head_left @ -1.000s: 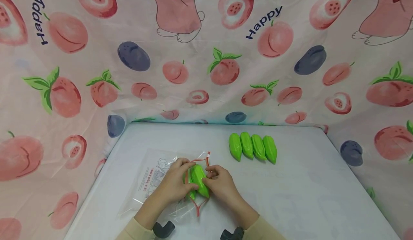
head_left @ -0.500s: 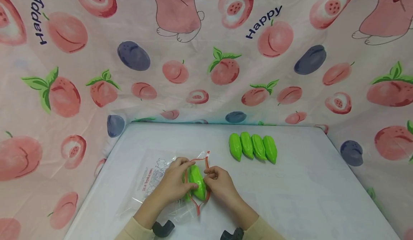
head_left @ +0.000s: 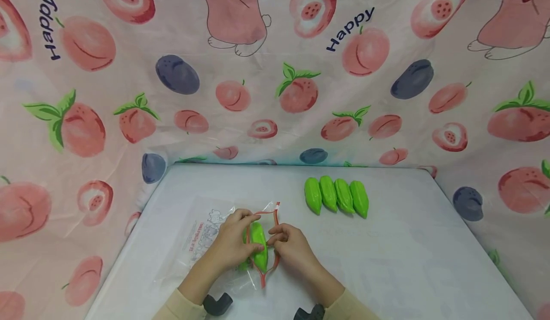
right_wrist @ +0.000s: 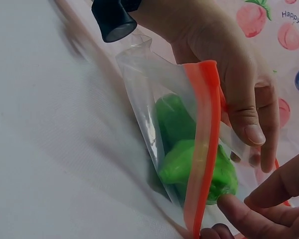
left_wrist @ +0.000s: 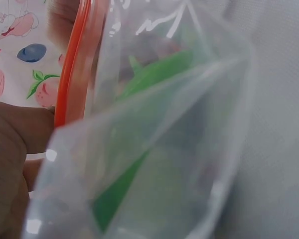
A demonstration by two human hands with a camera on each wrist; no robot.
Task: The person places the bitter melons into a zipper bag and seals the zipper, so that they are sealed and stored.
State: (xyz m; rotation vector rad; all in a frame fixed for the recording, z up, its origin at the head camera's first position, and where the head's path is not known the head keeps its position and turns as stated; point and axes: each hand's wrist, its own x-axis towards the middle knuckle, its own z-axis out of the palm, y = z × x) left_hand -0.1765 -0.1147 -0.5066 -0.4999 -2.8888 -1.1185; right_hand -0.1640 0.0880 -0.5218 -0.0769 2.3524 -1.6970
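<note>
In the head view a clear zip bag [head_left: 182, 255] with an orange-red zip edge lies on the left half of the table. My left hand [head_left: 232, 244] holds its mouth, thumb and fingers spread along the edge. A green toy star fruit [head_left: 259, 234] sits in that mouth, and my right hand [head_left: 296, 249] touches its right side with bent fingertips. The right wrist view shows another green star fruit [right_wrist: 172, 114] deeper inside, and right-hand fingers [right_wrist: 244, 216] against the nearer one's end. Through the plastic, the left wrist view gives only blurred green shapes.
A row of several green star fruits [head_left: 336, 196] lies at the back of the white table [head_left: 408, 262]. Fruit-printed cloth [head_left: 240, 133] encloses the back and sides. Black devices [head_left: 217, 305] sit at both wrists.
The star fruit has moved left, farther into the bag's mouth. My right fingers followed it leftward, going from gripping it to touching its side. My left hand stays in place.
</note>
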